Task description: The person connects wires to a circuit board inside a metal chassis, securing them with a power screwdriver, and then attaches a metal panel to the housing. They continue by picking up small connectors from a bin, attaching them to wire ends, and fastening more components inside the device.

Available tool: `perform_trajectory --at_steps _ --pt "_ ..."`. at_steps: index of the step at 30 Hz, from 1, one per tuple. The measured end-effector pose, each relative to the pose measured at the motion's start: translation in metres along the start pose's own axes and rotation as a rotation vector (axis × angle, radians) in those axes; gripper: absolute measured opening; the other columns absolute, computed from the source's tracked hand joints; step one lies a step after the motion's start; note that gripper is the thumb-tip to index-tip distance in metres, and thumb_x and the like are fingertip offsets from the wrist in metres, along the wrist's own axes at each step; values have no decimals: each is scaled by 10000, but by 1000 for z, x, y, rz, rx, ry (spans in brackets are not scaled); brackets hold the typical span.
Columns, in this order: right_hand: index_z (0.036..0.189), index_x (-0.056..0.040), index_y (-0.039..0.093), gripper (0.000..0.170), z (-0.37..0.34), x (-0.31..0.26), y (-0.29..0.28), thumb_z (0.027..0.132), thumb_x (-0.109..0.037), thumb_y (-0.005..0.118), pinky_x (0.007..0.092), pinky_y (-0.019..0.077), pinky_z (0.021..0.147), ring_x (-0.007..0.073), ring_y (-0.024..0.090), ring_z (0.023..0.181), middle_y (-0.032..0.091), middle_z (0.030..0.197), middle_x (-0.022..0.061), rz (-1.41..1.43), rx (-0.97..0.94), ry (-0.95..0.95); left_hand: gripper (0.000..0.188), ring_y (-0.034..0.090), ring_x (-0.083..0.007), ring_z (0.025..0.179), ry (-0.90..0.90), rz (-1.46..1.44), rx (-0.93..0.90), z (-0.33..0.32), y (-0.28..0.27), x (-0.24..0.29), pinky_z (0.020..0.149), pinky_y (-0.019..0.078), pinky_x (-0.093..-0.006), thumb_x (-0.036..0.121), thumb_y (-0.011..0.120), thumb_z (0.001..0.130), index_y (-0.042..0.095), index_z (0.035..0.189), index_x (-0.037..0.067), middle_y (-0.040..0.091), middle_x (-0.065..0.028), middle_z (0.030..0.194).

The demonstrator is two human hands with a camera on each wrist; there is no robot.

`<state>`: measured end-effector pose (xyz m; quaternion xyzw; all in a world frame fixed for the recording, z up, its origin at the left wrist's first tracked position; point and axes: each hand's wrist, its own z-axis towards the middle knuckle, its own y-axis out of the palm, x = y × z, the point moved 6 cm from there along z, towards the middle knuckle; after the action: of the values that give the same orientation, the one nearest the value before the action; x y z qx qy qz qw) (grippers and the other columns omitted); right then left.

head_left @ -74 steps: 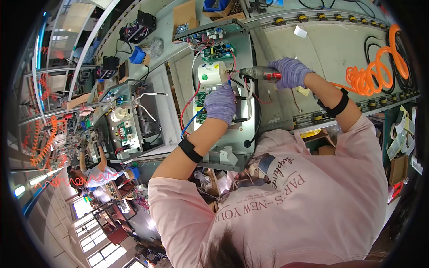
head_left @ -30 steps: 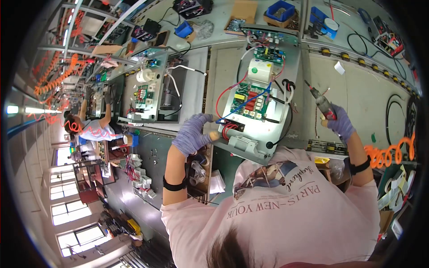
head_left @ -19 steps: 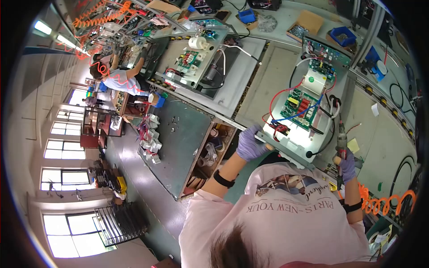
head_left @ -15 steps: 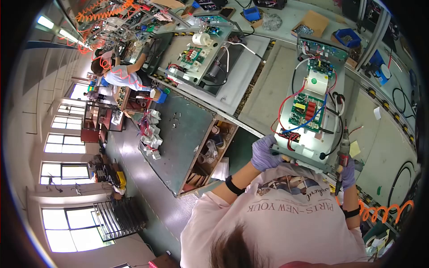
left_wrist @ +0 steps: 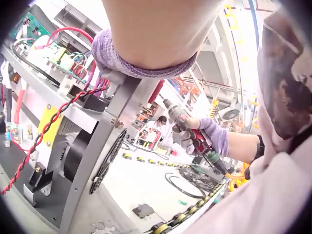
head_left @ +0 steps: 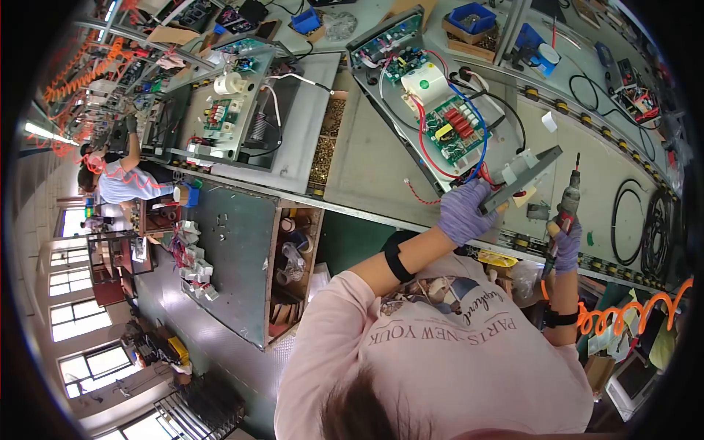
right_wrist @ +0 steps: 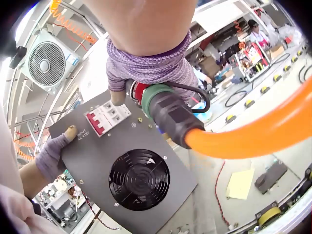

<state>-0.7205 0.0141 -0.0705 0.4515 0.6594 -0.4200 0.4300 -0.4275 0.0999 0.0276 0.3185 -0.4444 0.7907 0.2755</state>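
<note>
My gloved left hand [head_left: 463, 213] grips the edge of a grey end panel [head_left: 524, 180] on an open welder-like chassis. In the right wrist view, its thumb lies on the panel's face, which carries a black fan grille [right_wrist: 140, 179] and a red-and-white breaker [right_wrist: 108, 117]. Inside the chassis sit a green circuit board [head_left: 456, 130], a white cylinder [head_left: 424, 84] and red, blue and white wires. My gloved right hand [head_left: 566, 246] holds a power screwdriver [head_left: 570, 196], bit up, beside the panel. An orange hose [right_wrist: 253, 134] runs from the tool's base.
A second open chassis [head_left: 235, 110] stands on the line to the left. Roller rails [head_left: 565, 106] border the bench. A blue bin of screws [head_left: 471, 18] sits at the back, a coiled black cable [head_left: 655, 227] at right. Another person [head_left: 121, 180] works farther left.
The screwdriver has come away from the white cylinder to the right. My left hand has moved from inside the chassis to its end panel, and the chassis has turned, that end swinging right.
</note>
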Motion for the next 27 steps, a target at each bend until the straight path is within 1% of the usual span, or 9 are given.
perform_trajectory --at_steps 4,8,12,13,16,20,22,24,27 --pt "1064 -29 489 481 -52 -71 -11 632 -73 696 255 444 593 123 527 700 547 871 47 -113 46 -143 337 566 -304 725 -78 -31 -386 2 14 10 617 456 -356 304 682 691 541 825 29 552 -148 785" --pt "1067 -21 490 503 -97 -139 19 614 -91 700 285 454 661 164 552 734 563 890 66 -365 49 -386 279 536 -197 714 522 6 244 -10 -74 67 607 443 -335 222 654 687 545 906 88 525 -35 823" --pt "994 -44 542 518 -124 -228 122 514 -122 721 335 451 662 271 573 727 586 806 110 -1081 -12 -763 257 476 -139 900 908 361 366 -15 -126 93 894 309 -395 272 515 761 551 1002 193 534 7 1039" --pt "944 -70 567 510 -124 -243 155 460 -143 708 369 434 623 309 554 700 580 754 116 -1155 -67 -739 277 465 -135 962 861 490 232 -4 -129 86 972 187 -425 313 449 782 553 1007 189 547 19 1082" --pt "930 -100 568 487 -130 -261 229 456 -138 672 384 407 696 257 548 753 565 773 77 -1207 -212 -869 319 587 -175 867 476 453 -495 -1 -132 30 767 436 -341 204 516 749 558 1063 166 608 -47 1011" --pt "880 -131 563 408 -133 -290 299 507 -163 725 396 395 739 239 525 801 534 825 53 -1236 -99 -1098 398 624 -250 750 83 245 -688 23 -190 -33 610 486 -324 211 635 655 576 1037 118 630 -118 904" --pt "874 -157 541 402 -152 -297 303 564 -237 784 389 400 751 243 500 853 506 917 33 -1140 552 -1327 456 611 -300 745 -210 -31 -445 34 -224 -68 629 495 -341 245 716 569 594 975 76 626 -154 814" --pt "1109 -146 452 688 -140 -247 282 567 -379 805 347 397 861 231 463 1010 477 1072 61 -742 728 -1216 461 615 -288 728 -203 -61 -478 39 -235 -88 637 498 -331 264 730 567 597 958 60 627 -150 797" --pt "1171 -69 413 737 -92 -226 319 615 -395 771 380 377 918 267 462 1044 458 1132 111 -116 107 -750 477 616 -279 694 -167 -236 -688 39 -222 -104 649 496 -325 294 735 577 594 960 48 627 -147 763"
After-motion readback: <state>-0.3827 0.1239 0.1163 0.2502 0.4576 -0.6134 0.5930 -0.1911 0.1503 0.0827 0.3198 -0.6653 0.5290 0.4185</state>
